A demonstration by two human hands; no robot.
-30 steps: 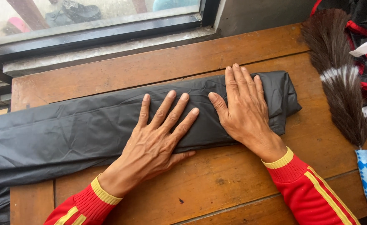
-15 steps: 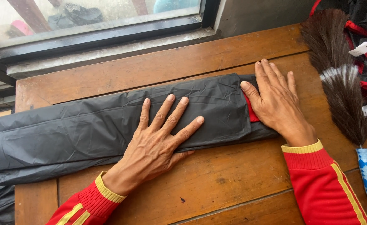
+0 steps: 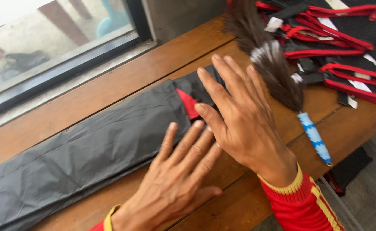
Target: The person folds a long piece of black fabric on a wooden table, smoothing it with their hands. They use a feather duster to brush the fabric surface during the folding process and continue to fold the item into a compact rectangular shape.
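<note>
- black folded cloth (image 3: 89, 149) lies flat along the desk (image 3: 124, 81), under the left hand (image 3: 171, 184), red tab beside its fingertips
- both grips released, palms flat
- right hand (image 3: 239, 124) hovers over the cloth's end; press flat, smooth evenly
- feather duster (image 3: 277, 72) just right of it

Surface: brown wooden plank table (image 3: 111, 92), filling most of the frame.
Lower left to centre: long folded black fabric (image 3: 81, 154) lying flat.
Upper centre to right: feather duster (image 3: 277, 72) with blue-white handle.
Upper right: pile of black-and-red straps (image 3: 337, 34).
</note>
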